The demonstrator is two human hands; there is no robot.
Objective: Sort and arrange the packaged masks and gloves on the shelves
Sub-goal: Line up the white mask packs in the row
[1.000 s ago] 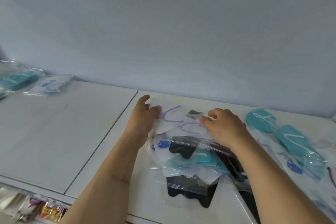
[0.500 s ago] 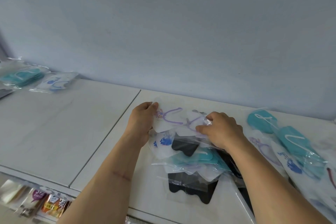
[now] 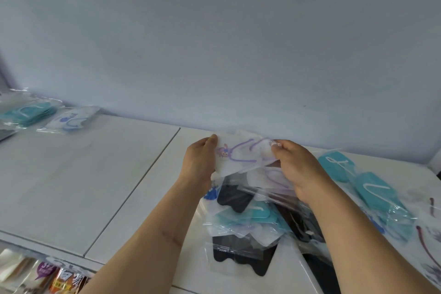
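White mask packet [image 3: 241, 157]: soft matt cloth with purple cord loops, sealed in clear glossy plastic film that wrinkles and catches light. Heap of packets [image 3: 248, 222] below it: the same shiny, crinkled transparent film over matt black, teal and white cloth masks. Teal masks [image 3: 372, 188] at right: matt cloth under glossy wrap. Shelf top [image 3: 78, 181]: smooth white panels, faint sheen. Back wall [image 3: 214, 43]: plain, matt, pale. Snack packs [image 3: 59, 280], lower left: glossy printed wrappers.
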